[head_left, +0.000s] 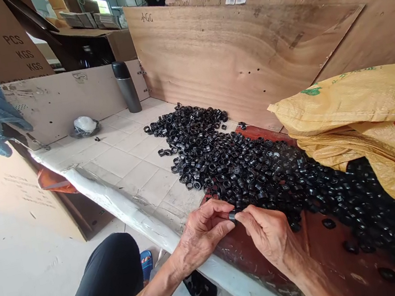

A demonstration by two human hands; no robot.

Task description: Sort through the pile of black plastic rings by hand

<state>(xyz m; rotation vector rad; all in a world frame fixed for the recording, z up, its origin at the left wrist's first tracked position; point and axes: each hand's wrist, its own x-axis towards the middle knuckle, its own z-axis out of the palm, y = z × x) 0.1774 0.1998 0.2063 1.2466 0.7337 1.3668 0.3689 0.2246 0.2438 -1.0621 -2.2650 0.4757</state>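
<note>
Head view: left hand (200,231) and right hand (268,234) meet at the near edge of the table (120,161), fingertips of both pinched shut on one small black ring (232,216) held between them. Just beyond lies a wide heap of black rings (230,162), spilling from a yellow woven sack (365,110) at right; grey flask (126,86) stands well behind by the plywood wall (233,46).
</note>
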